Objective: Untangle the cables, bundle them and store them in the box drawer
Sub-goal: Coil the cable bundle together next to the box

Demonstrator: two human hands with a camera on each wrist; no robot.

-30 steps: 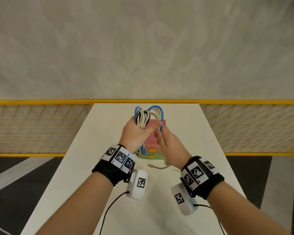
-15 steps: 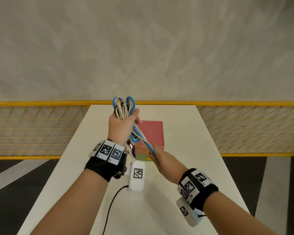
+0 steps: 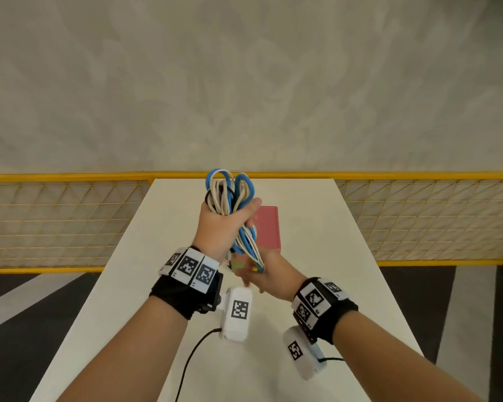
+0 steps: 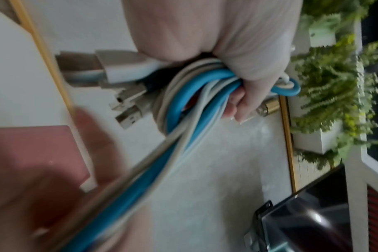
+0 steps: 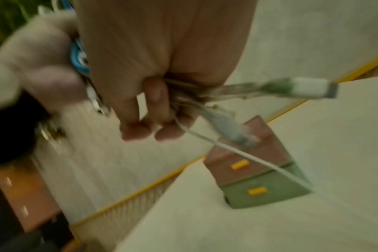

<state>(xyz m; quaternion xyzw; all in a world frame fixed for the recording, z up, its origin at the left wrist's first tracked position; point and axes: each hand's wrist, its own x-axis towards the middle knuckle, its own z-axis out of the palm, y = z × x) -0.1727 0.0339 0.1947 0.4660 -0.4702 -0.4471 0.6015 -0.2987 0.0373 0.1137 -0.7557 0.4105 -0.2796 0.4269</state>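
My left hand [image 3: 222, 224] grips a looped bundle of blue and white cables [image 3: 228, 192] and holds it up above the white table [image 3: 169, 227]. In the left wrist view the fingers [image 4: 244, 102] curl round the cable bundle [image 4: 196, 95], with USB plugs sticking out beside the palm. The bundle's loose ends run down into my right hand [image 3: 266, 275], which holds them in curled fingers [image 5: 149, 117]; plugs [image 5: 309, 89] poke out of the fist. Behind the hands stands the small box [image 3: 269, 227] with a pink top; its pink and green drawers [image 5: 257, 179] with yellow handles are closed.
A yellow mesh railing [image 3: 64, 221] runs along the far end and both sides of the table. Wrist-camera cables [image 3: 192, 361] trail over the near part of the table. Plants [image 4: 334, 85] and a dark screen [image 4: 313, 221] show in the left wrist view.
My left hand has lifted the bundle and moved left, away from the box. My right hand has slid down the cables to their loose ends near the box front.
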